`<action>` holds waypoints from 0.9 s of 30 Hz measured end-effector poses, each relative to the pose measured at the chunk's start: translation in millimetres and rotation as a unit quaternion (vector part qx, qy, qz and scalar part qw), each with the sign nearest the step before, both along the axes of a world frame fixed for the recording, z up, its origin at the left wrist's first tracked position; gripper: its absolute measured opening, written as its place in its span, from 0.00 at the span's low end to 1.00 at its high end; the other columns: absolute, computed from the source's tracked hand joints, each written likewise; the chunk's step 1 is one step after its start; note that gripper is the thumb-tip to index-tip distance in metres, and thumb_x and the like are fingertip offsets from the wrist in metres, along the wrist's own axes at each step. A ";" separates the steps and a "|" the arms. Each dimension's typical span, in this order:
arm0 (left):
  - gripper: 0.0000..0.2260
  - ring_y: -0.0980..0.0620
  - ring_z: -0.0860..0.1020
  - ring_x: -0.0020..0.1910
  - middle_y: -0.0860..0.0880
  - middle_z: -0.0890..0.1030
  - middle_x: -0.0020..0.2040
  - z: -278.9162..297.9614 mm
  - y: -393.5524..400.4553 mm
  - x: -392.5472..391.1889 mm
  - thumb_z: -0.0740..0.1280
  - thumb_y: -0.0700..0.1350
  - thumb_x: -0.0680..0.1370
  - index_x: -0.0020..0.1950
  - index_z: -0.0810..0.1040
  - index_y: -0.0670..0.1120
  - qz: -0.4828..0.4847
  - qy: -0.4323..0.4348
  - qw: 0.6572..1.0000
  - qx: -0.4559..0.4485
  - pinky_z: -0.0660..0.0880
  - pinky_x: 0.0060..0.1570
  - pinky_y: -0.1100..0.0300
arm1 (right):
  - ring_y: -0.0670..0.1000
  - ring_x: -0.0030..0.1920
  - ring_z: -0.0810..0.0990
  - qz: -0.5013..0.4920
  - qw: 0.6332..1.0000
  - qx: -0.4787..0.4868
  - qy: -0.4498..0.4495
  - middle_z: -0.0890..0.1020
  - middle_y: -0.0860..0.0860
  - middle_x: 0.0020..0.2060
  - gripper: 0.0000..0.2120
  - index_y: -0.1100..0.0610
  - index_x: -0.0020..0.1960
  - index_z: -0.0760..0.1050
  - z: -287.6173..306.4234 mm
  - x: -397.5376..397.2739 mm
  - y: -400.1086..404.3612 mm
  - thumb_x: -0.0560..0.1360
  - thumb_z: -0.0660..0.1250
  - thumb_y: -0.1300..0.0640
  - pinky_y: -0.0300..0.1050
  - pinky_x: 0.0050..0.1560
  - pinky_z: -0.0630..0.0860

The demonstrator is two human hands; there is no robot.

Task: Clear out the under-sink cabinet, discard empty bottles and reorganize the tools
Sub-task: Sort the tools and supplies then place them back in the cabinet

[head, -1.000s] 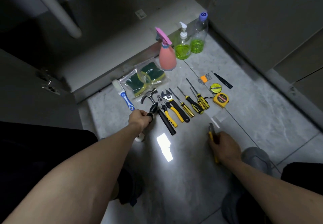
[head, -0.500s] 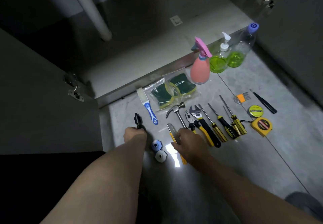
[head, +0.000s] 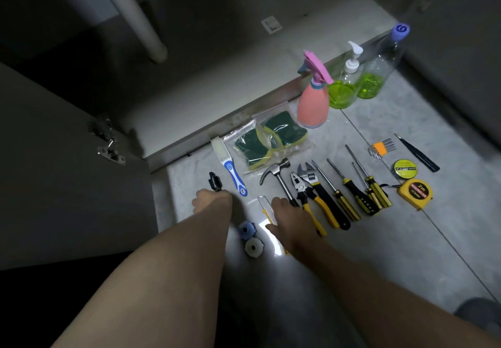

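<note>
Already our right hand (head: 291, 218) lies over the yellow utility knife (head: 267, 209) beside the hammer (head: 278, 175); our left hand (head: 208, 201) grips a black tool (head: 214, 182). Whether the blade is exposed we cannot tell; it could nick us.

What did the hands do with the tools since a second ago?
The right hand carried the yellow utility knife from the right end of the row to the left of the hammer, where it now rests on it. The left hand took the black tool from beside the hammer out past the blue brush, still holding it. The bottles, sponges and other tools stayed put.
</note>
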State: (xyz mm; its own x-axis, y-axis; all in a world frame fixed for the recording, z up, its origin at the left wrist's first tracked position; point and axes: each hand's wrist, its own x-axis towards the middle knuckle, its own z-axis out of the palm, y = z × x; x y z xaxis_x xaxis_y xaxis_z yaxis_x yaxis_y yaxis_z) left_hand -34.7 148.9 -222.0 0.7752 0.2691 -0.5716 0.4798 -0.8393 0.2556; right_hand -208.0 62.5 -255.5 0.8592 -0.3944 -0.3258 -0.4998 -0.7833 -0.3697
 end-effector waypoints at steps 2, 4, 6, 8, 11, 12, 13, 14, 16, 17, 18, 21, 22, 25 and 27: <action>0.20 0.39 0.77 0.59 0.39 0.77 0.60 13.4 -2.0 -0.4 0.70 0.47 0.74 0.61 0.76 0.39 -0.014 -0.012 1.000 0.001 0.75 0.61 0.48 | 0.57 0.54 0.80 -0.016 1.000 0.001 -0.006 0.76 0.52 0.57 0.21 0.54 0.61 0.67 7.1 -5.2 -1.3 0.77 0.67 0.43 0.45 0.41 0.65; 0.18 0.38 0.77 0.58 0.39 0.78 0.59 32.2 -4.3 -1.1 0.68 0.48 0.75 0.60 0.76 0.38 -0.037 -0.032 0.999 -0.009 0.76 0.60 0.48 | 0.56 0.53 0.80 -0.030 0.999 0.005 -0.015 0.76 0.51 0.58 0.19 0.53 0.62 0.68 17.9 -11.9 -3.4 0.78 0.65 0.42 0.46 0.41 0.66; 0.14 0.38 0.80 0.53 0.39 0.81 0.55 52.2 -7.8 -2.9 0.66 0.47 0.76 0.55 0.79 0.39 -0.103 -0.031 0.994 -0.029 0.79 0.56 0.48 | 0.57 0.53 0.81 -0.029 0.999 0.007 -0.032 0.76 0.50 0.57 0.17 0.52 0.61 0.69 32.4 -20.3 -10.0 0.79 0.63 0.42 0.47 0.44 0.71; 0.11 0.38 0.82 0.49 0.39 0.83 0.50 72.7 -14.8 -8.6 0.65 0.46 0.76 0.50 0.80 0.39 -0.186 -0.006 0.981 -0.050 0.81 0.51 0.48 | 0.58 0.53 0.81 -0.018 0.999 0.000 -0.044 0.78 0.51 0.56 0.14 0.52 0.59 0.71 51.5 -28.5 -22.8 0.80 0.60 0.44 0.49 0.47 0.75; 0.12 0.37 0.83 0.46 0.38 0.83 0.47 102.4 -31.8 -23.5 0.63 0.46 0.77 0.47 0.81 0.39 -0.297 0.032 0.952 -0.071 0.82 0.45 0.43 | 0.60 0.51 0.82 0.005 0.999 -0.029 -0.037 0.81 0.53 0.50 0.11 0.53 0.52 0.73 88.6 -37.6 -54.5 0.79 0.59 0.47 0.51 0.45 0.75; 0.11 0.38 0.83 0.46 0.39 0.84 0.46 113.5 -38.9 -29.8 0.63 0.46 0.77 0.45 0.81 0.41 -0.346 0.030 0.935 -0.064 0.82 0.45 0.46 | 0.61 0.50 0.82 0.018 0.998 -0.044 -0.032 0.82 0.54 0.50 0.10 0.53 0.51 0.73 102.8 -40.3 -68.6 0.79 0.59 0.47 0.51 0.45 0.74; 0.10 0.40 0.83 0.46 0.41 0.84 0.46 125.1 -46.2 -36.1 0.63 0.47 0.77 0.43 0.80 0.43 -0.398 0.026 0.916 -0.053 0.81 0.45 0.51 | 0.61 0.51 0.82 0.034 0.997 -0.061 -0.024 0.82 0.55 0.50 0.10 0.53 0.51 0.73 117.8 -43.7 -83.9 0.79 0.59 0.48 0.51 0.44 0.73; 0.11 0.42 0.82 0.47 0.43 0.84 0.46 137.0 -53.5 -42.7 0.63 0.48 0.77 0.43 0.80 0.44 -0.444 0.018 0.895 -0.042 0.80 0.45 0.54 | 0.61 0.51 0.81 0.051 0.996 -0.077 -0.012 0.82 0.56 0.51 0.09 0.53 0.52 0.74 134.2 -47.3 -100.6 0.79 0.59 0.49 0.50 0.43 0.71; 0.11 0.44 0.82 0.47 0.44 0.84 0.46 161.9 -68.4 -55.0 0.63 0.48 0.78 0.43 0.81 0.43 -0.511 0.006 0.859 -0.033 0.78 0.47 0.55 | 0.61 0.53 0.80 0.074 0.992 -0.098 0.024 0.82 0.56 0.53 0.10 0.53 0.53 0.75 169.9 -56.2 -134.7 0.78 0.60 0.50 0.49 0.42 0.67; 0.11 0.44 0.82 0.47 0.44 0.84 0.45 174.5 -76.1 -60.3 0.63 0.47 0.78 0.42 0.81 0.44 -0.538 -0.003 0.843 -0.029 0.78 0.47 0.55 | 0.61 0.53 0.80 0.079 0.990 -0.105 0.042 0.82 0.56 0.54 0.10 0.52 0.53 0.76 188.7 -60.6 -150.8 0.78 0.60 0.50 0.47 0.42 0.67; 0.10 0.45 0.82 0.46 0.45 0.84 0.44 187.9 -83.5 -65.6 0.63 0.47 0.77 0.42 0.81 0.44 -0.559 -0.015 0.829 -0.024 0.77 0.46 0.55 | 0.60 0.54 0.80 0.081 0.989 -0.109 0.059 0.81 0.55 0.54 0.10 0.51 0.53 0.77 207.2 -65.3 -165.8 0.77 0.61 0.49 0.46 0.42 0.67; 0.11 0.46 0.81 0.44 0.45 0.83 0.42 227.8 -106.5 -77.7 0.63 0.49 0.77 0.42 0.81 0.45 -0.606 -0.057 0.793 -0.010 0.75 0.42 0.56 | 0.58 0.54 0.80 0.077 0.982 -0.127 0.113 0.82 0.53 0.55 0.11 0.51 0.55 0.79 257.2 -77.4 -200.7 0.76 0.64 0.49 0.45 0.42 0.68; 0.10 0.46 0.80 0.42 0.46 0.83 0.41 241.2 -113.3 -81.6 0.63 0.49 0.77 0.40 0.80 0.46 -0.616 -0.067 0.785 -0.011 0.75 0.41 0.55 | 0.57 0.54 0.81 0.075 0.980 -0.135 0.127 0.82 0.53 0.55 0.11 0.51 0.55 0.79 270.6 -81.3 -209.4 0.76 0.64 0.49 0.44 0.42 0.69; 0.09 0.50 0.75 0.34 0.51 0.77 0.34 277.2 -130.4 -94.7 0.63 0.47 0.75 0.35 0.70 0.52 -0.635 -0.094 0.766 -0.024 0.68 0.32 0.58 | 0.57 0.52 0.81 0.064 0.977 -0.149 0.136 0.83 0.53 0.53 0.12 0.52 0.55 0.81 300.7 -95.4 -226.1 0.77 0.64 0.49 0.46 0.43 0.74; 0.07 0.50 0.75 0.36 0.50 0.77 0.36 297.3 -138.1 -103.8 0.63 0.46 0.75 0.37 0.70 0.52 -0.650 -0.113 0.751 -0.011 0.66 0.31 0.58 | 0.57 0.50 0.81 0.057 0.979 -0.151 0.125 0.82 0.52 0.53 0.11 0.52 0.54 0.80 311.4 -105.7 -229.2 0.77 0.64 0.49 0.45 0.43 0.74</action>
State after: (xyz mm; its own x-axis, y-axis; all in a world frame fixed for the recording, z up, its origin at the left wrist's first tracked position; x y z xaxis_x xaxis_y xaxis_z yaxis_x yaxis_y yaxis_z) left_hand -138.4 10.8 75.3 0.4521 -0.8074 -0.3791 -0.7997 -0.5551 0.2286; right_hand -313.7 -166.7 55.8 0.8115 -0.4120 -0.4144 -0.4486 -0.8937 0.0100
